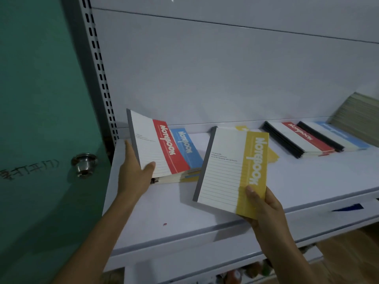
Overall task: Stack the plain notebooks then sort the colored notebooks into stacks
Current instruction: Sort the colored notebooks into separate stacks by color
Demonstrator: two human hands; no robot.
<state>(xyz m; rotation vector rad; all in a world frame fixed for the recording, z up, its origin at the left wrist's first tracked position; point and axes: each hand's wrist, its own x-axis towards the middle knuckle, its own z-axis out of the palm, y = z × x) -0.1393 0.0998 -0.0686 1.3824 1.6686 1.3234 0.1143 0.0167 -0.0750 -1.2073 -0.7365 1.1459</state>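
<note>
My left hand (134,171) grips a red-banded notebook (155,146) by its lower edge and tilts it up off a mixed pile at the shelf's left. A blue-banded notebook (187,148) lies just under it. My right hand (260,203) holds a yellow-banded notebook (231,171) by its lower right corner, lifted above the middle of the white shelf (184,212). Another yellow notebook (272,154) lies flat behind it, mostly hidden. At the right a stack with a red-banded cover (301,138) lies next to a stack with a blue-banded cover (336,136). Plain brownish notebooks (356,113) lean at the far right.
A green door (41,99) with a metal knob (84,165) stands close on the left, next to the slotted shelf upright (100,68). The white back panel (225,68) closes the shelf behind. A lower shelf with coloured items (246,271) shows below.
</note>
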